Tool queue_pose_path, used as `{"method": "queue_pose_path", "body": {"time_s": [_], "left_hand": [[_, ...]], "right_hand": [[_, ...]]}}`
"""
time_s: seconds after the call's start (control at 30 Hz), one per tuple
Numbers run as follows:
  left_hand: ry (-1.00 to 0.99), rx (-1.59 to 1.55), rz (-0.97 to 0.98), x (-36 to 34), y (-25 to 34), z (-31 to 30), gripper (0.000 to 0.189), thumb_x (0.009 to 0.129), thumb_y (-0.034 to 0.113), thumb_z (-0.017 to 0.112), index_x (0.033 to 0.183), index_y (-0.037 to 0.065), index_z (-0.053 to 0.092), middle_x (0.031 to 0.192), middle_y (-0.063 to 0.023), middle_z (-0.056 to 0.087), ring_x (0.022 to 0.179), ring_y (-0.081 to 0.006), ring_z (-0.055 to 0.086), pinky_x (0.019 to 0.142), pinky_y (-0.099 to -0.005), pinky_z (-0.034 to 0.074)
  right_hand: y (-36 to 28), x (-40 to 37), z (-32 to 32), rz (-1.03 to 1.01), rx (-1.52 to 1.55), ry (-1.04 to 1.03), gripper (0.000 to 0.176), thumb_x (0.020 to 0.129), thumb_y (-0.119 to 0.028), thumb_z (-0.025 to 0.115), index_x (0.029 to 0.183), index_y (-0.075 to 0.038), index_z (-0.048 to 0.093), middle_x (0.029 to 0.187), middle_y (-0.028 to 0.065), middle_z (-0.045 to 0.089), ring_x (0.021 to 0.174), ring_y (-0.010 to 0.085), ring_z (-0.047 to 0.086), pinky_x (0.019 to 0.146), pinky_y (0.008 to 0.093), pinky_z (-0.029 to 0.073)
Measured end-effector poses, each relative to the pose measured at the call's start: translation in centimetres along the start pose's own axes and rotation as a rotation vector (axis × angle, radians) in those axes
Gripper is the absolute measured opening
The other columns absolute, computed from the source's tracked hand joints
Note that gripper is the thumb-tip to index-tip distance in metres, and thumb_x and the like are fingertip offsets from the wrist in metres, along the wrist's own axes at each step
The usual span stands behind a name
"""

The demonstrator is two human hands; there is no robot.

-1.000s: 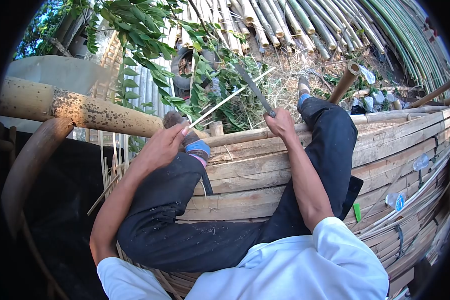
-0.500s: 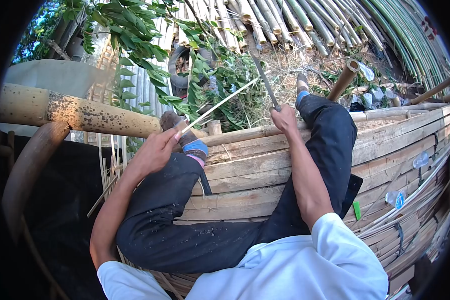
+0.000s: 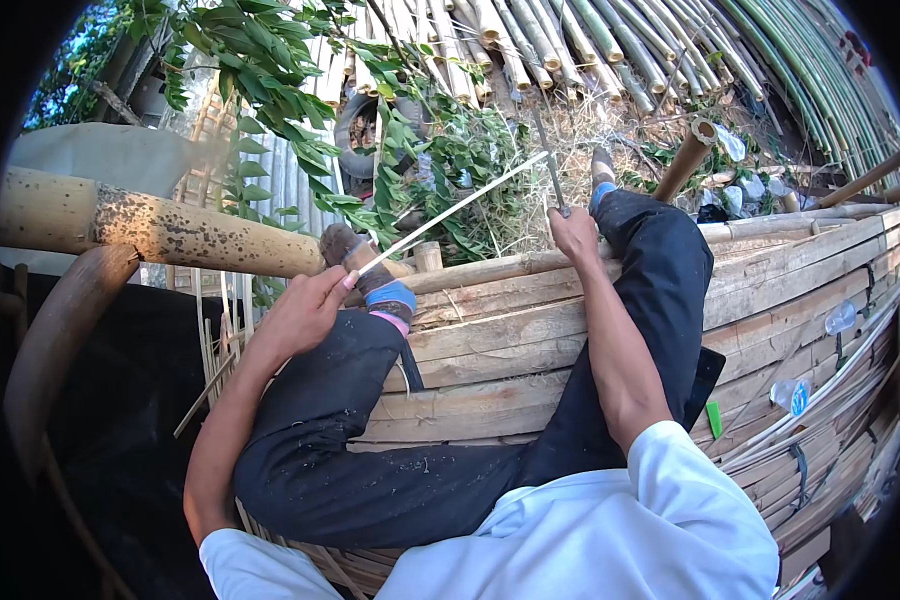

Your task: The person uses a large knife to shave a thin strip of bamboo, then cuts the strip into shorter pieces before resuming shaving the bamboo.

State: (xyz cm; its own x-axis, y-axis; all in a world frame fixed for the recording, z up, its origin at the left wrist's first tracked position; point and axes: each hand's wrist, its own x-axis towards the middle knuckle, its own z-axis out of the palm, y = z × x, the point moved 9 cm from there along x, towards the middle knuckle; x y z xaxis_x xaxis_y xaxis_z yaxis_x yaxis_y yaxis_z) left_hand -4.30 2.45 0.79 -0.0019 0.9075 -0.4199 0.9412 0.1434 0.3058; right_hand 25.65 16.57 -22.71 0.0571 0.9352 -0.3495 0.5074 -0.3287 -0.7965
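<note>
My left hand [image 3: 312, 308] is closed around the near end of a thin, pale bamboo strip [image 3: 450, 213], thumb and fingers pinched on it. The strip slants up and to the right, away from me. In my right hand [image 3: 574, 236] is the handle of a long, narrow knife [image 3: 550, 161], its dark blade pointing away from me and slightly left. The strip's far tip overlaps the blade in this view. The knife's handle is mostly hidden by my fingers.
A thick bamboo pole [image 3: 200, 232] runs across on the left. Stacked bamboo slats [image 3: 510, 340] lie beneath my legs. Bamboo poles [image 3: 560, 45] are piled ahead, beyond leafy branches [image 3: 300, 130] and a tyre [image 3: 355, 140]. An upright bamboo post [image 3: 686, 160] stands right of my foot.
The knife has swung to a more upright angle, and my right hand has shifted slightly right. My left hand has moved a little down; the strip's far tip sits farther right.
</note>
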Motion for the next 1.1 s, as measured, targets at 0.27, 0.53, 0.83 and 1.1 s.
{"method": "queue_pose_path", "body": {"time_s": [0.27,0.53,0.83,1.1], "left_hand": [[0.088,-0.083,0.096,0.8,0.4,-0.4,0.033,0.099,0.027,0.042,0.087,-0.002,0.049,0.069,-0.0254,0.051,0.068,-0.047,0.048,0.06,-0.0473,0.038],[0.04,-0.103,0.08,2.0,-0.7,0.8,0.039,0.1,0.033,0.04,0.092,-0.004,0.052,0.073,-0.0256,0.054,0.071,-0.0446,0.052,0.065,-0.0456,0.041],[-0.024,-0.057,0.062,1.9,0.3,1.5,0.04,0.1,0.031,0.04,0.087,-0.005,0.051,0.064,-0.0188,0.048,0.059,-0.0279,0.044,0.061,-0.0395,0.039],[0.143,0.115,0.14,1.6,2.8,0.1,0.038,0.099,0.029,0.042,0.079,-0.002,0.052,0.061,-0.0241,0.052,0.058,-0.045,0.05,0.055,-0.0487,0.038]], "right_hand": [[2.3,-0.1,4.9,0.16,0.411,-0.209,0.037,0.08,-0.033,0.059,0.065,0.001,0.06,0.057,0.0101,0.058,0.051,0.0239,0.057,0.055,0.0384,0.045],[-8.0,-6.0,2.3,-0.471,0.189,-0.073,0.029,0.082,-0.031,0.062,0.072,-0.005,0.063,0.053,0.0112,0.056,0.047,0.0265,0.053,0.052,0.0385,0.043],[-11.0,-10.7,5.9,-0.593,-0.015,-0.201,0.02,0.076,-0.025,0.063,0.073,-0.005,0.065,0.061,0.0189,0.059,0.058,0.0378,0.059,0.057,0.0429,0.047],[-10.1,-9.2,5.1,-0.461,-0.087,-0.285,0.025,0.075,-0.029,0.058,0.072,-0.007,0.069,0.067,0.0236,0.062,0.067,0.0421,0.062,0.069,0.0486,0.05]]}}
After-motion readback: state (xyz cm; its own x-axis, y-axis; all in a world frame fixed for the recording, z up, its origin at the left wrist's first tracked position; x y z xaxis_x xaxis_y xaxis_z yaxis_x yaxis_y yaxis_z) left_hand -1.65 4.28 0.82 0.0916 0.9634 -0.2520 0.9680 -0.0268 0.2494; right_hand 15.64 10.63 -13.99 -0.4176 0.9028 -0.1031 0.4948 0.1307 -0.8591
